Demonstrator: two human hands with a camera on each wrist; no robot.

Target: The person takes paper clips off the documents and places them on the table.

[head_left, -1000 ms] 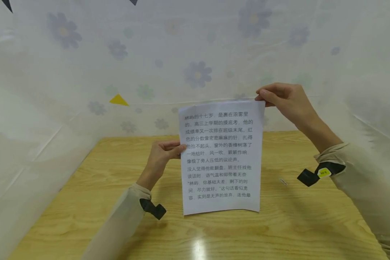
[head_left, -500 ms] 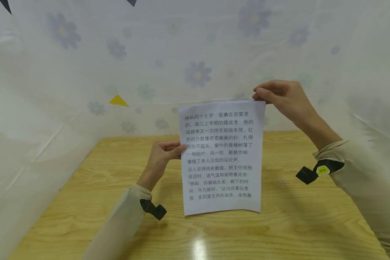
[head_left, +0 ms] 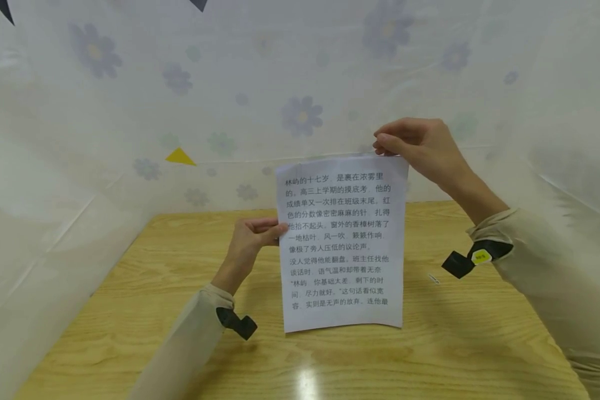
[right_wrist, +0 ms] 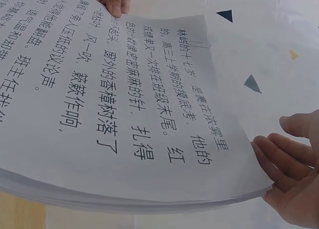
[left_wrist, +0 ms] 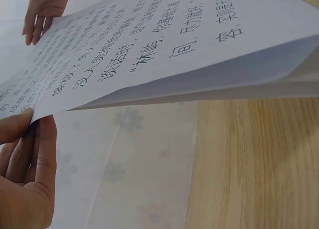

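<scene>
A thin stack of white printed paper sheets point(head_left: 343, 244), covered in black Chinese characters, stands upright with its bottom edge resting on the pale wooden table point(head_left: 130, 311). It sits between the two hands, and the wrist views show several layered edges, so this is a sheaf rather than one leaf; the exact number of sheets cannot be told.

The left hand point(head_left: 252, 236) pinches the stack's left edge about halfway up, thumb on the printed face and fingers curled behind. The right hand point(head_left: 417, 145) pinches the top edge near the upper right corner, thumb in front, fingers behind.

As a judgement, the stack should be light and limp. The free upper left corner already curls a little in the right wrist view point(right_wrist: 197, 32), so it will sag wherever it is unsupported. The sheets look smooth and could slide against each other and fan out if the pinch loosens. Two holds on separate edges, as here, seem the safest way to keep them squared; a firm pinch close to the edge, without creasing, suits it.

Counted: one stack of paper, two hands, one table. Below the right hand and beyond the stack's right edge, one small pale object point(head_left: 434, 278) lies on the wood, too small to identify. A flower-patterned translucent sheet point(head_left: 300, 114) encloses the table behind and on both sides.
</scene>
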